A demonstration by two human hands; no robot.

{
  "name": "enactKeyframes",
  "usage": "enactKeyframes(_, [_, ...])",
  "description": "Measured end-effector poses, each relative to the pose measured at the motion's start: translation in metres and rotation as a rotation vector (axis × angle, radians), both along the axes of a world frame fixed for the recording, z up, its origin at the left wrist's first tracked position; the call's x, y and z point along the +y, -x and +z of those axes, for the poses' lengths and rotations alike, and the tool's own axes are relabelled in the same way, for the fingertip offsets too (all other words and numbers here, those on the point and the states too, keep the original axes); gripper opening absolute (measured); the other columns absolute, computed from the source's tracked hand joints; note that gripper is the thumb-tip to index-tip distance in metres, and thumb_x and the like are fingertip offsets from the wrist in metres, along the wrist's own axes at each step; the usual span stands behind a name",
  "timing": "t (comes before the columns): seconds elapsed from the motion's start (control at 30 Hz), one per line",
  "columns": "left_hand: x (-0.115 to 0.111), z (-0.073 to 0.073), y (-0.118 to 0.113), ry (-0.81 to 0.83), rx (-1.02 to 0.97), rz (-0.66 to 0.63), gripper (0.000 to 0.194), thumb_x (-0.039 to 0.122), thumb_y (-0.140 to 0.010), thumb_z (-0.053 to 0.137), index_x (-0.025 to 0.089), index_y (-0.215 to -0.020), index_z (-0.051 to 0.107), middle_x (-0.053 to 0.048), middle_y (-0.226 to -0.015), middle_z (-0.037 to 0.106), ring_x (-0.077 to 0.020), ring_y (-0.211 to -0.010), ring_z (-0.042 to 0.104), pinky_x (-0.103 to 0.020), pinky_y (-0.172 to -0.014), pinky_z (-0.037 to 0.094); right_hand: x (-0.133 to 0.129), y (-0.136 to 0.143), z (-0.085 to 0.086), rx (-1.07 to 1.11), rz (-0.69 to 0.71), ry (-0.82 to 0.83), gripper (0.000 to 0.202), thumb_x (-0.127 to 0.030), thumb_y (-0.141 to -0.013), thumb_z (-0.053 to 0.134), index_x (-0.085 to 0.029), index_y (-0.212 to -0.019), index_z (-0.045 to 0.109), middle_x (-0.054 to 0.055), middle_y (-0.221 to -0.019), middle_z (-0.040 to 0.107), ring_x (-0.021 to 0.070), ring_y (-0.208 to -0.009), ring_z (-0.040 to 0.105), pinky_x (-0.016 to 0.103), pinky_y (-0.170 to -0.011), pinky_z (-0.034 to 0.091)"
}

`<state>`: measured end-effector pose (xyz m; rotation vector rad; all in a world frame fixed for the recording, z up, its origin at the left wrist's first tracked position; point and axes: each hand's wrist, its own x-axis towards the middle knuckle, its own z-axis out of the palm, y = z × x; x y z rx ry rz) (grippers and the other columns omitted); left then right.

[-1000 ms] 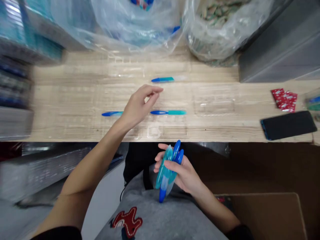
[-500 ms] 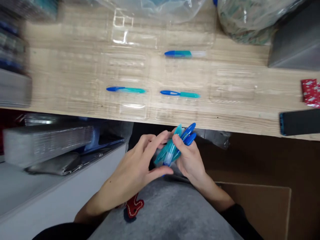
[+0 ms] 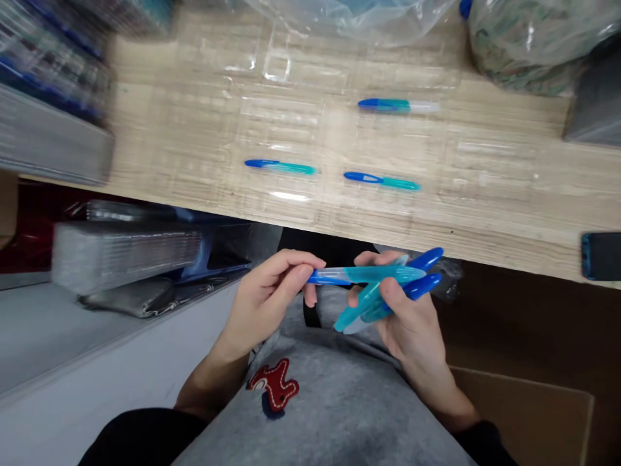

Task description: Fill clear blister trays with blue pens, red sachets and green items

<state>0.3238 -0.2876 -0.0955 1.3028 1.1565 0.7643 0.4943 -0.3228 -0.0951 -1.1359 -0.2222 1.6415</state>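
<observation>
My left hand (image 3: 262, 294) is closed, thumb and fingers pinching the blue cap end of a pen (image 3: 383, 274) that lies almost level. That pen's turquoise end reaches across to my right hand (image 3: 417, 330), over the other pens there. Wrapped in my right hand is a fanned bundle of blue and turquoise pens (image 3: 359, 308), the thumb pressing on them. Both hands are in front of the table edge, above my lap. On the table, a left pen (image 3: 281, 167), a right pen (image 3: 381, 180) and a back pen (image 3: 388, 105) lie in clear plastic trays (image 3: 286, 195).
Stacked plastic packs (image 3: 53, 142) stand on the table's left, with more clear trays (image 3: 126, 255) on a lower shelf. A plastic bag (image 3: 528, 45) and a dark box (image 3: 594, 97) occupy the back right. A phone (image 3: 601, 256) lies near the right edge.
My left hand, earlier loosely spread beside the bundle, now pinches one pen's blue end. That pen has swung from steep to nearly level. The view has shifted left and turned slightly.
</observation>
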Motion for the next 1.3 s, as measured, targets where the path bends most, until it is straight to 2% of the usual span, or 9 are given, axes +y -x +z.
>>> enactKeyframes(0.13, [0.0, -0.001, 0.003, 0.002, -0.016, -0.07, 0.017, 0.029, -0.093, 0.054, 0.025, -0.102, 0.068, 0.002, -0.066, 0.066, -0.0111, -0.056, 0.061, -0.025, -0.057, 0.051, 0.001, -0.001, 0.003, -0.053, 0.004, -0.015, 0.028, -0.041, -0.071, 0.079, -0.027, -0.086, 0.061, -0.004, -0.077, 0.063, 0.0107, -0.054, 0.059, 0.025, -0.049, 0.052])
enactKeyframes(0.3, [0.025, -0.013, 0.015, -0.338, 0.222, -0.301, 0.024, 0.022, -0.088, 0.061, 0.029, -0.111, 0.066, -0.002, -0.1, 0.072, -0.0167, -0.09, 0.065, -0.031, -0.082, 0.052, 0.002, 0.001, -0.006, -0.013, -0.015, 0.064, 0.023, -0.033, -0.073, 0.079, -0.024, -0.089, 0.064, -0.002, -0.072, 0.064, 0.0116, -0.059, 0.061, 0.023, -0.052, 0.054])
enactKeyframes(0.53, [0.168, -0.07, 0.051, -0.548, 0.306, 0.146, 0.014, 0.032, -0.088, 0.059, 0.026, -0.097, 0.067, -0.002, -0.1, 0.067, -0.0189, -0.098, 0.059, -0.033, -0.091, 0.045, 0.0, 0.003, -0.013, 0.131, -0.018, 0.177, 0.032, -0.026, -0.071, 0.079, -0.024, -0.101, 0.069, 0.001, -0.089, 0.067, 0.0132, -0.071, 0.065, 0.025, -0.061, 0.058])
enactKeyframes(0.67, [0.241, -0.105, 0.056, -0.564, 0.313, 0.102, 0.009, 0.03, -0.081, 0.066, 0.03, -0.09, 0.067, -0.003, -0.099, 0.063, -0.0234, -0.107, 0.052, -0.039, -0.098, 0.039, -0.001, 0.006, -0.014, 0.182, 0.03, 0.205, 0.03, -0.024, -0.073, 0.078, -0.023, -0.102, 0.069, 0.001, -0.089, 0.066, 0.0125, -0.071, 0.064, 0.025, -0.063, 0.058])
enactKeyframes(0.83, [0.272, -0.132, 0.047, -0.641, 0.333, 0.082, 0.018, 0.023, -0.08, 0.063, 0.034, -0.093, 0.069, -0.005, -0.098, 0.062, -0.0256, -0.115, 0.048, -0.043, -0.104, 0.032, -0.002, 0.012, -0.02, 0.238, 0.071, 0.183, 0.03, -0.025, -0.076, 0.076, -0.023, -0.104, 0.068, 0.0, -0.087, 0.067, 0.0127, -0.073, 0.066, 0.027, -0.066, 0.059])
enactKeyframes(0.93, [0.273, -0.132, 0.045, -0.596, 0.386, 0.058, 0.024, 0.019, -0.081, 0.062, 0.031, -0.1, 0.067, -0.003, -0.104, 0.064, -0.0226, -0.12, 0.047, -0.042, -0.111, 0.026, -0.001, 0.013, -0.023, 0.261, 0.093, 0.15, 0.029, -0.025, -0.078, 0.075, -0.024, -0.106, 0.067, 0.0, -0.093, 0.071, 0.015, -0.081, 0.07, 0.032, -0.077, 0.059])
enactKeyframes(1.03, [0.257, -0.114, 0.042, -0.544, 0.525, 0.065, 0.035, 0.012, -0.079, 0.067, 0.02, -0.113, 0.06, -0.001, -0.119, 0.061, -0.0189, -0.127, 0.042, -0.044, -0.118, 0.016, 0.003, 0.012, -0.024, 0.269, 0.057, 0.096, 0.029, -0.023, -0.078, 0.075, -0.024, -0.106, 0.067, 0.002, -0.103, 0.073, 0.0176, -0.094, 0.07, 0.038, -0.091, 0.056])
enactKeyframes(1.13, [0.209, -0.081, 0.034, -0.58, 0.522, 0.028, 0.036, 0.01, -0.085, 0.063, 0.016, -0.12, 0.056, -0.001, -0.126, 0.059, -0.0152, -0.125, 0.046, -0.037, -0.115, 0.027, 0.007, 0.012, -0.021, 0.289, 0.028, 0.046, 0.027, -0.02, -0.079, 0.073, -0.025, -0.105, 0.067, 0.001, -0.11, 0.072, 0.0186, -0.104, 0.068, 0.041, -0.098, 0.053])
enactKeyframes(1.3, [0.1, -0.028, 0.014, -0.539, 0.28, -0.18, 0.02, 0.02, -0.095, 0.049, 0.022, -0.103, 0.067, 0.0, -0.101, 0.07, -0.0136, -0.098, 0.064, -0.029, -0.088, 0.051, 0.01, 0.013, -0.015, 0.257, 0.059, 0.021, 0.033, -0.022, -0.079, 0.073, -0.027, -0.111, 0.063, 0.002, -0.114, 0.071, 0.0205, -0.102, 0.069, 0.045, -0.094, 0.056])
